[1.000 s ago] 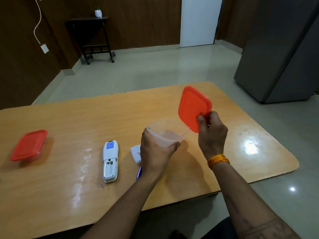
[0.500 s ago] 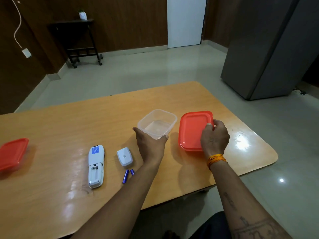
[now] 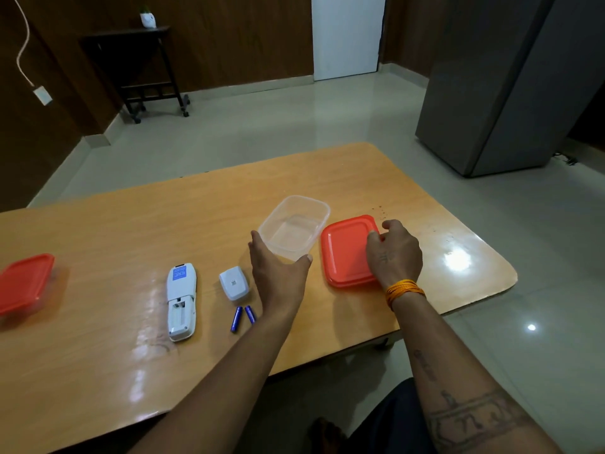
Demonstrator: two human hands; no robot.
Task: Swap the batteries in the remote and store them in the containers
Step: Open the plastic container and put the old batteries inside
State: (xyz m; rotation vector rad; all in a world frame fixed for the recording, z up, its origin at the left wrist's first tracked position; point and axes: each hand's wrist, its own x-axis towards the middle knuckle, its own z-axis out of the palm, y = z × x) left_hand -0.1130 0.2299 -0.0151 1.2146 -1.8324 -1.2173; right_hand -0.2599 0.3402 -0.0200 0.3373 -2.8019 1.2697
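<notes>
Hands first: left hand (image 3: 278, 273) spread wide, thumb and fingers cupping the near wall of the clear plastic container (image 3: 294, 229), which sits lidless and upright on the desk (image 3: 108, 231); contact looks light, real grip or just touching cannot tell. Right hand (image 3: 394, 253) lies on the red lid (image 3: 343, 253), fingers curled at its far right edge, pinching or only resting cannot tell; orange thread band (image 3: 404, 290) around that wrist, tattoo markings on the forearm. Lid lies flat on desk, just right of the clear container, their edges close or touching. Two blue batteries (image 3: 242, 317) lie loose side by side on desk, just left of the left forearm, near edge. White battery cover (image 3: 233, 283) sits just beyond them. White remote (image 3: 180, 301) lies back-up further left, battery compartment open and looking empty, blue label at far end. Second container with red lid (image 3: 24, 283) at far left of desk, well apart from the rest, closed. Beyond desk: tiled floor, grey cabinet (image 3: 510, 86) to the right, white door (image 3: 348, 34), dark side table (image 3: 144, 60) with small white pot on it.
</notes>
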